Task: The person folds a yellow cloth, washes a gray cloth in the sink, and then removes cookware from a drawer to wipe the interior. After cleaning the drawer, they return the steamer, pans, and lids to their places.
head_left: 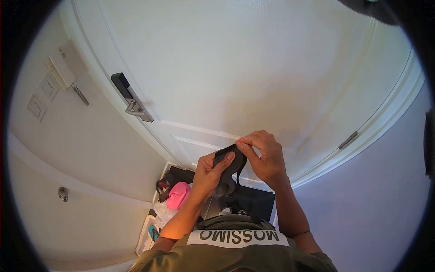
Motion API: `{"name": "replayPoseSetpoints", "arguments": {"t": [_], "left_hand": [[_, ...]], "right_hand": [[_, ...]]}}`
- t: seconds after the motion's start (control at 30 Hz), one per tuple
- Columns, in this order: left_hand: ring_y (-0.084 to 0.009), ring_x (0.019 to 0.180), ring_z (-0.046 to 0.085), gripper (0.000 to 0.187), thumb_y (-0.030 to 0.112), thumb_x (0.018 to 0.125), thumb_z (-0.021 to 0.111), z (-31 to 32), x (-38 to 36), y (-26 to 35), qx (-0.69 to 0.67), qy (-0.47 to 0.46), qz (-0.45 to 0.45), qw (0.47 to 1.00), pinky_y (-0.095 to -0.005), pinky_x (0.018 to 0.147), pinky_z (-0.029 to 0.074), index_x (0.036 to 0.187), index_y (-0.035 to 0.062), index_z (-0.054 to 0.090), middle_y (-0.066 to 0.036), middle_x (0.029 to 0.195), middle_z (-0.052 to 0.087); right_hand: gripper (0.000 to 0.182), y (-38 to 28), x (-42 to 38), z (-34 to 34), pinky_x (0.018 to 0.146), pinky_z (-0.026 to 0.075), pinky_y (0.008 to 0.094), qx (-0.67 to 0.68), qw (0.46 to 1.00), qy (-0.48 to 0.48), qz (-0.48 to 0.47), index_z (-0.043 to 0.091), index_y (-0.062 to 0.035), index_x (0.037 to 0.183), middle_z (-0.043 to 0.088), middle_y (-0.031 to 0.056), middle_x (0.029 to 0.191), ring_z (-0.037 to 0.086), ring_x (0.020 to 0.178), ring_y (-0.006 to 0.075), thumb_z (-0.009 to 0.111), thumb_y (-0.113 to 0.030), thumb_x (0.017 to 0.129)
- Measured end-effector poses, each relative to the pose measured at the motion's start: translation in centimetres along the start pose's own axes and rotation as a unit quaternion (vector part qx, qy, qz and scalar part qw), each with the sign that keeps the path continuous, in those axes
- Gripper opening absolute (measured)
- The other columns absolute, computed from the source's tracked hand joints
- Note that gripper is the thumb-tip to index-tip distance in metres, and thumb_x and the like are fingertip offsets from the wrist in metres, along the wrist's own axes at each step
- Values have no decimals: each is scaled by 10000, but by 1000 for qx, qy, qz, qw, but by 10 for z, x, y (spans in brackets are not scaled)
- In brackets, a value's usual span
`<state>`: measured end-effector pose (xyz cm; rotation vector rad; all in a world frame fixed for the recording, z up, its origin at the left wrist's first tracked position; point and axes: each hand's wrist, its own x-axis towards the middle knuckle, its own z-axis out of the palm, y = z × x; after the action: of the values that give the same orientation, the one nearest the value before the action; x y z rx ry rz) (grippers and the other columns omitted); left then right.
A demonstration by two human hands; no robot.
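Observation:
A soft black fabric piece (236,167), with a curved edge and a narrow strip along its right side, is held up in front of my chest. My left hand (210,172) grips its left side, thumb pressed flat on the fabric and fingers behind it. At the top corner, the thumb and fingertips of my right hand (265,155) pinch the edge. The fabric's lower part hangs down below both hands, over the dark floor in this view. I cannot tell what kind of item it is.
A white door (253,68) with a metal lever handle (134,109) stands in front. On the floor at left are a pink item (179,196), a clear plastic bag (164,213) and a blue slipper (153,233). Light switches (49,87) are on the left wall.

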<state>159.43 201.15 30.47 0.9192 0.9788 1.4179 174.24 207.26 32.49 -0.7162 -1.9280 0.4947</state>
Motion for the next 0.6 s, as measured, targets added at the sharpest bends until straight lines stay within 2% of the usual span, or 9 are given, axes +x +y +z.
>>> {"name": "replayPoseSetpoints", "arguments": {"t": [0.03, 0.1, 0.23, 0.3, 0.33, 0.4, 0.5, 0.6], "left_hand": [[-44, 692, 560, 206, 154, 868, 620, 0, 1, 0, -2, 2, -6, 1000, -184, 618, 454, 970, -23, 644, -24, 829, 650], [-48, 677, 565, 201, 150, 866, 621, 1, 1, 2, -28, 9, -18, 999, -188, 600, 459, 966, -23, 644, -27, 823, 651], [-65, 634, 579, 190, 144, 856, 628, -2, 5, 3, -79, 12, -36, 996, -200, 555, 473, 955, -18, 643, -34, 796, 649], [-66, 632, 580, 189, 145, 853, 632, -1, 7, 4, -86, 14, -48, 995, -199, 554, 472, 954, -15, 642, -34, 789, 648], [-68, 629, 580, 188, 147, 850, 636, 0, 7, 4, -94, 16, -59, 994, -198, 552, 471, 952, -12, 642, -34, 782, 647], [-70, 629, 582, 192, 151, 849, 637, 1, 7, 5, -95, 9, -63, 993, -199, 551, 472, 951, -11, 642, -34, 780, 646], [-71, 632, 584, 200, 160, 850, 636, 0, 8, 6, -93, 8, -60, 994, -200, 548, 471, 953, -11, 641, -35, 781, 646], [-71, 637, 585, 208, 167, 853, 632, 0, 10, 5, -84, 16, -49, 995, -200, 548, 471, 961, -11, 640, -38, 786, 647]], "right_hand": [[66, 3, -1, 2, 731, 355, 345, 0, 1000, 0, 0, 616, -72, 845, 588, 36, 796, 522, 765, 217, 625, -129, 814], [59, 9, -3, 5, 739, 380, 355, 11, 995, 55, 88, 591, -61, 823, 584, 55, 789, 529, 760, 236, 599, -118, 838], [70, 19, -3, -4, 716, 411, 349, -7, 991, 91, 100, 563, -45, 815, 586, 60, 770, 539, 729, 220, 576, -102, 853], [84, 10, -2, -15, 686, 424, 316, 136, 966, 16, 219, 573, -21, 823, 596, 59, 752, 553, 712, 184, 602, -98, 839], [84, 10, -2, -15, 686, 424, 316, 136, 966, 17, 220, 573, -21, 823, 596, 59, 752, 553, 712, 184, 602, -98, 839], [81, 9, -1, -12, 664, 423, 237, 159, 983, 4, 88, 614, 1, 825, 612, 58, 738, 556, 688, 120, 597, -76, 842], [76, -2, 0, -18, 680, 424, 234, 108, 991, -26, 81, 636, -4, 850, 628, 64, 760, 560, 705, 117, 628, -63, 803], [110, 0, -2, -17, 679, 438, 244, 122, 986, -35, 110, 647, -10, 872, 638, 67, 781, 568, 709, 120, 652, -69, 779]]}}
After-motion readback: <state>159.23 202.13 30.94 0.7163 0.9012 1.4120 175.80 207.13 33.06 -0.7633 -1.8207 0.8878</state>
